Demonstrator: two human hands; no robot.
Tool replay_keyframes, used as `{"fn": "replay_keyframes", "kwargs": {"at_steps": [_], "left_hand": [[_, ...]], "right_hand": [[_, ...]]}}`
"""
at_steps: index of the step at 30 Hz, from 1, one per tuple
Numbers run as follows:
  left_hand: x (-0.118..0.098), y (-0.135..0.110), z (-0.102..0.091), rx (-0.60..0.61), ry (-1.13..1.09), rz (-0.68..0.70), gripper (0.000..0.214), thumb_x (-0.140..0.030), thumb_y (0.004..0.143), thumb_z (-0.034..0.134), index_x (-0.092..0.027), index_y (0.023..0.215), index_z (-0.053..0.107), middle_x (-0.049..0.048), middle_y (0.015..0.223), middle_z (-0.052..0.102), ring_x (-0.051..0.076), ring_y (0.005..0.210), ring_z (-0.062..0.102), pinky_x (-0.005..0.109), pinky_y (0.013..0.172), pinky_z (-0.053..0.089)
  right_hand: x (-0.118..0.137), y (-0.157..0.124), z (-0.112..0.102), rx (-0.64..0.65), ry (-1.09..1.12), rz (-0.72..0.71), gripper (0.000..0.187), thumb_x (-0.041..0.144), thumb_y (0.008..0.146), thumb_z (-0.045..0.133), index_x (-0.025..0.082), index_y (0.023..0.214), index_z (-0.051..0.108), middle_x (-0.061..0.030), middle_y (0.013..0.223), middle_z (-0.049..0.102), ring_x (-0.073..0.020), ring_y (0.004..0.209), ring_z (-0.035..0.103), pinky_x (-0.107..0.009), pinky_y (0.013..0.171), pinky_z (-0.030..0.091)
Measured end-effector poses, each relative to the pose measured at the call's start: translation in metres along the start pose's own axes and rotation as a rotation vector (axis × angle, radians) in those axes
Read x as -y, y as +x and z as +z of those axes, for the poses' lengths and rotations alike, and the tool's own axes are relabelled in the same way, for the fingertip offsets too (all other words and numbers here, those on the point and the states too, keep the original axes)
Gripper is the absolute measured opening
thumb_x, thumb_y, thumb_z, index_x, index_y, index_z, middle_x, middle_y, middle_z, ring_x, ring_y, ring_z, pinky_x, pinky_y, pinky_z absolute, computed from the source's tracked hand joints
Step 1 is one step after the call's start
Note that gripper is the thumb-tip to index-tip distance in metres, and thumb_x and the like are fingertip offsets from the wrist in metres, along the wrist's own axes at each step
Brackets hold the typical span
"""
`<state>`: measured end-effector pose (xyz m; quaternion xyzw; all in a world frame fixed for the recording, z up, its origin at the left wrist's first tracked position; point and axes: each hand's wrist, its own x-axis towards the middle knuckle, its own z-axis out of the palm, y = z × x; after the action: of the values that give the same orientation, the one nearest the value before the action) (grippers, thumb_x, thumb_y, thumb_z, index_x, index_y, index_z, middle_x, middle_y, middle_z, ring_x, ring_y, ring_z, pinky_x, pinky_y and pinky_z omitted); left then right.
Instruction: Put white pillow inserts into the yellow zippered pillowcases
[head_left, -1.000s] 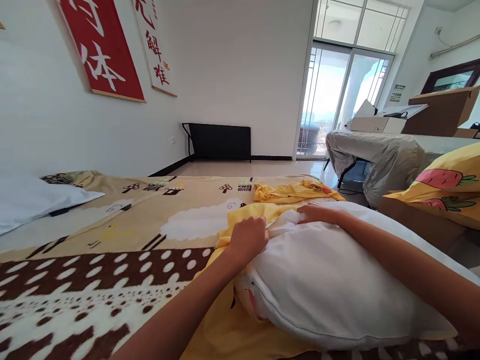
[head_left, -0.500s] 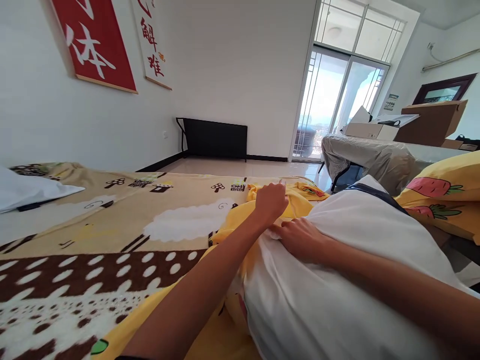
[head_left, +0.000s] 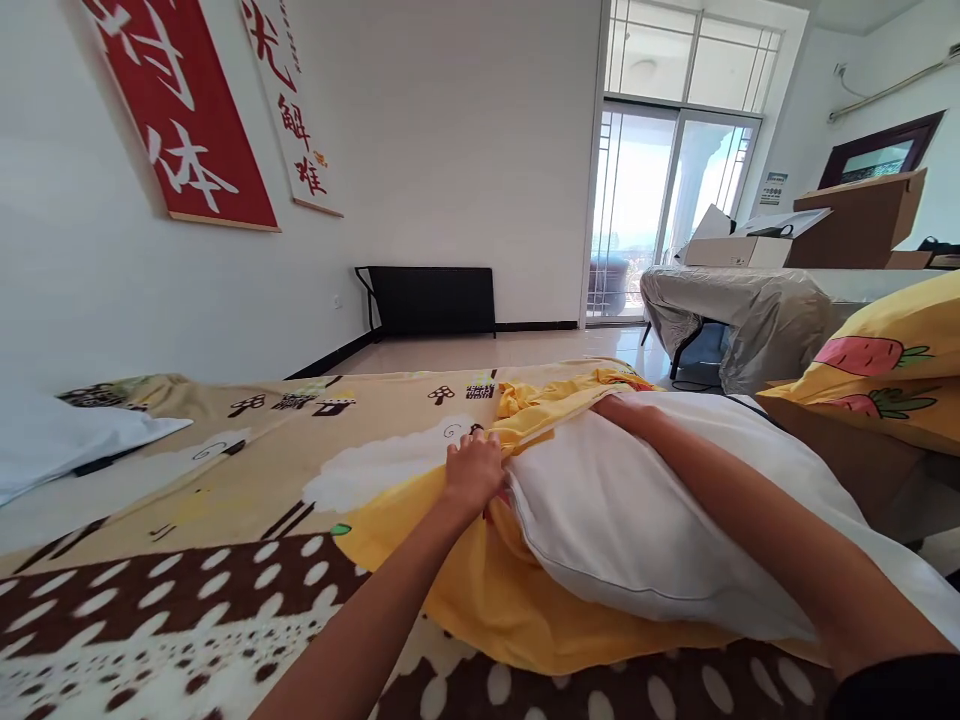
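Note:
A white pillow (head_left: 637,530) lies partly inside a yellow pillowcase (head_left: 540,630), on top of the bed. My left hand (head_left: 475,472) is closed on the edge of the pillowcase's opening, at the pillow's left side. Under the yellow cloth reaches my right hand (head_left: 624,412), resting over the pillow's far end; its fingers are hidden by the pillowcase. The far part of the pillowcase is bunched up, and its near part spreads flat beneath the pillow.
A patterned blanket (head_left: 262,480) covers the bed. Another white pillow (head_left: 90,430) lies at the left, and a yellow carrot-print pillow (head_left: 885,365) at the right. Beyond stand a plastic-covered table (head_left: 750,300) with boxes (head_left: 855,225) and a black folded panel (head_left: 435,300).
My left hand has moved down and left along the pillowcase edge. My right hand has gone forward under the yellow cloth. The pillow now lies flatter, with the pillowcase spread below it.

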<state>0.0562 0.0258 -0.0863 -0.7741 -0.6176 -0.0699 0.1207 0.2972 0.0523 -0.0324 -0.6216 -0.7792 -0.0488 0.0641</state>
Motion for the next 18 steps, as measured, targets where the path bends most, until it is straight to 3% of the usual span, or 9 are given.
{"fn": "replay_keyframes", "kwargs": {"at_steps": [3, 6, 8, 11, 13, 15, 18], "left_hand": [[0.007, -0.001, 0.012, 0.109, -0.014, -0.001, 0.030, -0.016, 0.079, 0.043, -0.014, 0.103, 0.061, 0.0170, 0.109, 0.064, 0.031, 0.105, 0.058, 0.044, 0.085, 0.046], [0.007, -0.007, 0.009, 0.164, -0.041, 0.043, 0.031, -0.017, 0.079, 0.043, -0.015, 0.105, 0.060, 0.0167, 0.109, 0.064, 0.030, 0.105, 0.059, 0.043, 0.084, 0.046], [0.007, -0.013, 0.005, 0.189, -0.057, 0.069, 0.031, -0.017, 0.079, 0.043, -0.015, 0.105, 0.060, 0.0176, 0.109, 0.065, 0.031, 0.104, 0.060, 0.043, 0.084, 0.046], [0.007, -0.024, 0.001, 0.210, -0.078, 0.087, 0.033, -0.016, 0.078, 0.044, -0.013, 0.107, 0.058, 0.0188, 0.106, 0.066, 0.032, 0.101, 0.061, 0.045, 0.085, 0.045], [0.008, -0.030, 0.001, 0.210, -0.091, 0.092, 0.037, -0.015, 0.077, 0.045, -0.012, 0.112, 0.055, 0.0192, 0.104, 0.066, 0.032, 0.100, 0.061, 0.048, 0.087, 0.043], [0.009, -0.036, 0.002, 0.200, -0.109, 0.105, 0.043, -0.013, 0.076, 0.044, -0.014, 0.119, 0.051, 0.0189, 0.112, 0.063, 0.031, 0.107, 0.058, 0.050, 0.093, 0.039], [0.008, -0.044, 0.003, 0.141, -0.136, 0.095, 0.062, -0.009, 0.071, 0.044, -0.019, 0.132, 0.040, 0.0172, 0.139, 0.043, 0.029, 0.127, 0.041, 0.050, 0.100, 0.032]], "right_hand": [[0.022, -0.015, -0.002, 0.067, -0.068, -0.067, 0.031, 0.015, 0.082, 0.047, 0.009, 0.106, 0.065, -0.0194, 0.112, 0.065, -0.0271, 0.109, 0.059, -0.037, 0.094, 0.043], [0.062, -0.057, -0.001, 0.031, -0.102, -0.217, 0.028, 0.019, 0.087, 0.042, 0.011, 0.103, 0.065, -0.0174, 0.105, 0.067, -0.0264, 0.101, 0.062, -0.040, 0.091, 0.044], [0.091, -0.093, 0.017, -0.083, -0.135, -0.414, 0.034, 0.030, 0.092, 0.038, 0.013, 0.107, 0.063, -0.0174, 0.104, 0.067, -0.0260, 0.096, 0.063, -0.041, 0.086, 0.046], [0.118, -0.134, 0.072, -0.257, -0.277, -0.462, 0.053, 0.038, 0.087, 0.047, 0.001, 0.125, 0.052, -0.0281, 0.122, 0.057, -0.0369, 0.109, 0.057, -0.049, 0.086, 0.045], [0.118, -0.142, 0.110, -0.359, -0.361, -0.364, 0.054, 0.030, 0.084, 0.050, 0.002, 0.131, 0.048, -0.0268, 0.130, 0.051, -0.0392, 0.117, 0.051, -0.054, 0.093, 0.040], [0.109, -0.134, 0.133, -0.390, -0.417, -0.326, 0.051, 0.020, 0.084, 0.049, 0.007, 0.134, 0.046, -0.0237, 0.132, 0.051, -0.0367, 0.119, 0.050, -0.054, 0.096, 0.037], [0.089, -0.108, 0.129, -0.315, -0.407, -0.398, 0.046, 0.014, 0.087, 0.044, 0.013, 0.133, 0.046, -0.0193, 0.123, 0.058, -0.0306, 0.110, 0.055, -0.049, 0.090, 0.040]]}}
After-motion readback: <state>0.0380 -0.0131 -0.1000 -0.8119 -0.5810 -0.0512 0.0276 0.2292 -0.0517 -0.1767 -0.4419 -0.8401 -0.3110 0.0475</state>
